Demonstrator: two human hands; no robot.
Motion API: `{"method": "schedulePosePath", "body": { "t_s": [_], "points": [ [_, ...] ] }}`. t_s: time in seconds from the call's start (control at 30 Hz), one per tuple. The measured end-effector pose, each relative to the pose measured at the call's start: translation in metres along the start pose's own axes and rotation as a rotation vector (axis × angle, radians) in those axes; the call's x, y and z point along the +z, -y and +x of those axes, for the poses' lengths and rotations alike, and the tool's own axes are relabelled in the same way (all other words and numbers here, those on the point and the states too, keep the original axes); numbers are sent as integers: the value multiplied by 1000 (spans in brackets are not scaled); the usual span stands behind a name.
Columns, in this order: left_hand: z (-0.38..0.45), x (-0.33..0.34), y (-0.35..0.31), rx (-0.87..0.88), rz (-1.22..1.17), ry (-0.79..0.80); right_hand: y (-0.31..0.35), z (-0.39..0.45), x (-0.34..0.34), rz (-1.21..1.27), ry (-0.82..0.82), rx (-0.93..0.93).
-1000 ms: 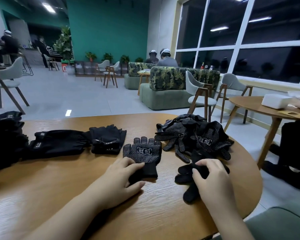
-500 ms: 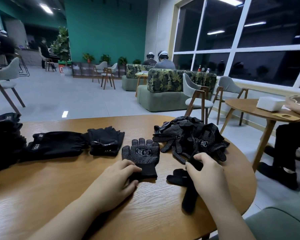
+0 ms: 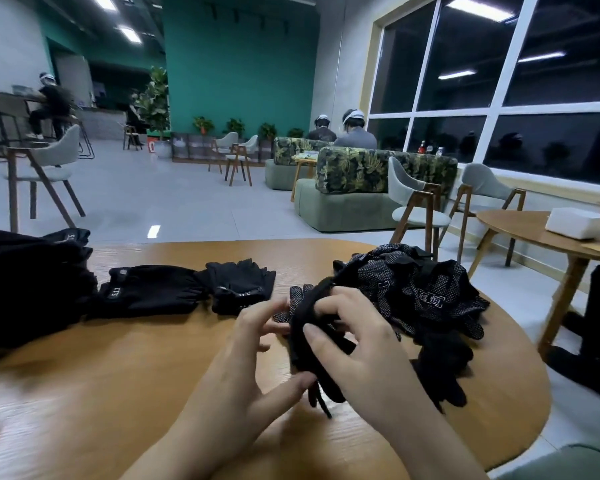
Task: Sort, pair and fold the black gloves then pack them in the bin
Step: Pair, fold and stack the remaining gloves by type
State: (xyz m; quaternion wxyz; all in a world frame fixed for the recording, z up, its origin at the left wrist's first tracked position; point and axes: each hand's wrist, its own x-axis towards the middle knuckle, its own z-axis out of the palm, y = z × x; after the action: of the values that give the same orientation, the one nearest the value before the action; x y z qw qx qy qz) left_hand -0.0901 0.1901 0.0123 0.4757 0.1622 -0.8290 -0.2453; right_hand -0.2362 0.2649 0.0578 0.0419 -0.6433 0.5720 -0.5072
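two hands, left hand [image 3: 253, 344] & right hand [image 3: 357, 344], pinch one black glove [image 3: 303, 327] above the table [image 3: 118, 375]. dotted glove pile [image 3: 426, 296] unsorted at right; plain gloves [image 3: 187, 289] laid out left. bin not in view; packing prob. not begun.

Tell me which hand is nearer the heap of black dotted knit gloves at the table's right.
Right. The right hand, gripping a black glove, sits against the near-left edge of the heap of black dotted knit gloves. The left hand pinches the same glove farther left, apart from the heap.
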Motion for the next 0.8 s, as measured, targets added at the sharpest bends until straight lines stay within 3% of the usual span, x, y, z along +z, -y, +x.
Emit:
{"method": "schedulePosePath", "body": {
  "t_s": [0.23,0.4,0.5,0.63,0.73,0.8],
  "points": [
    [-3,-16,2,-240,-227,-203,4,6,42,225,299,-15],
    [-1,-41,8,-303,-100,-297,0,8,59,30,140,-120],
    [-5,-54,10,-338,-52,-308,-8,10,65,-57,13,48],
    [-7,-62,4,-401,-176,-284,-17,12,68,-128,124,347],
    [-4,-66,2,-423,-113,-231,-21,10,74,11,206,382],
    [-1,-70,4,-404,103,-161,-20,12,75,48,183,364]
  ]
}}
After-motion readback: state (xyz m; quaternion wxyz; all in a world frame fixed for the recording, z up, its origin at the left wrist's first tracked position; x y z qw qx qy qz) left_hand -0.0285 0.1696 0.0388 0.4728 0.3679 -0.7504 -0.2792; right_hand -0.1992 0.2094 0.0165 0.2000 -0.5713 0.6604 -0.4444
